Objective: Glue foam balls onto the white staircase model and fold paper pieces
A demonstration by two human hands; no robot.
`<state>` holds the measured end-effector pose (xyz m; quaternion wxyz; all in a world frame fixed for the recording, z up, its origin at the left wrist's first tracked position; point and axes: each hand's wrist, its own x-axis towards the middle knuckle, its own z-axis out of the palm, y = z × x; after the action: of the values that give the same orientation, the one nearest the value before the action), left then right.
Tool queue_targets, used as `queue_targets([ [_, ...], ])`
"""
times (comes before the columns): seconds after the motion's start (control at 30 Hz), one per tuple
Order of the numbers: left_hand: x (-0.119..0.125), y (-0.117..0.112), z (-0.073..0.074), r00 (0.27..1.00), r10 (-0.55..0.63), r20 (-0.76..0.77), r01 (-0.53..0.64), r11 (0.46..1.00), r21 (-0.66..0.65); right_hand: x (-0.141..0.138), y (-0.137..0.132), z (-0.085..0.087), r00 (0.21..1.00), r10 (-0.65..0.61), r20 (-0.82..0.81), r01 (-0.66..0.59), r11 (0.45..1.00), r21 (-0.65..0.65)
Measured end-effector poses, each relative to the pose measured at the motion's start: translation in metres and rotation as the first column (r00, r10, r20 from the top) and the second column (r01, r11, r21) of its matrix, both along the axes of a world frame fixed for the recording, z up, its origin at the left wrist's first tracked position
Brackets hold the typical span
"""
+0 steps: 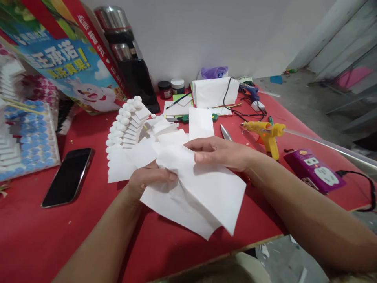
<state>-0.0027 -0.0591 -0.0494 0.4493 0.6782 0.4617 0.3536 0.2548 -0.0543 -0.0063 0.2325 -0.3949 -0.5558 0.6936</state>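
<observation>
Both my hands grip a creased sheet of white paper (218, 188) above the red table. My left hand (150, 181) pinches it at the left, thumb on top, the other fingers mostly hidden underneath. Along its upper edge, my right hand (218, 153) has its thumb on the face and its fingers behind. Just beyond my hands lie loose white paper pieces (172, 137) and an upright-looking white rectangle (201, 122). To their left stands a curved row of white folded pieces with round white tips (122, 124).
A yellow glue gun (266, 131), a pointed metal blade (226, 132) and a purple power socket (315, 171) are at the right. A black phone (68, 177) lies left. Behind are a colourful box (73, 59), a thermos (113, 23), two jars (171, 88) and tissues (215, 92).
</observation>
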Motion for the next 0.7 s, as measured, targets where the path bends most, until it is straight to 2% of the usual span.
queue_targets([
  [0.1,0.009,-0.001,0.009,0.996,0.043,0.08,-0.024,0.972,-0.232,0.001,-0.002,0.001,1.0,-0.022,0.012,0.023,0.998,-0.06],
  [0.17,0.015,0.001,0.015,0.99,0.057,0.129,-0.004,0.925,-0.38,0.003,0.0,0.001,0.992,-0.122,0.022,0.124,0.99,-0.067],
  [0.23,0.021,0.005,0.02,0.968,0.076,0.239,0.039,0.895,-0.444,0.006,0.003,-0.001,0.961,-0.275,-0.02,0.274,0.96,-0.052],
  [0.3,0.026,0.01,0.023,0.925,0.061,0.375,0.112,0.899,-0.423,0.01,0.008,-0.004,0.899,-0.425,-0.108,0.425,0.905,-0.022],
  [0.4,0.028,0.015,0.021,0.9,-0.012,0.436,0.192,0.909,-0.371,0.015,0.014,-0.009,0.825,-0.519,-0.222,0.532,0.847,-0.005],
  [0.57,0.03,0.018,0.007,0.925,0.064,0.374,0.057,0.95,-0.306,0.019,0.019,-0.016,0.834,-0.5,-0.233,0.513,0.858,-0.005],
  [0.7,0.028,0.02,0.005,0.888,0.127,0.441,0.007,0.957,-0.29,0.025,0.023,-0.019,0.85,-0.47,-0.237,0.489,0.872,0.025],
])
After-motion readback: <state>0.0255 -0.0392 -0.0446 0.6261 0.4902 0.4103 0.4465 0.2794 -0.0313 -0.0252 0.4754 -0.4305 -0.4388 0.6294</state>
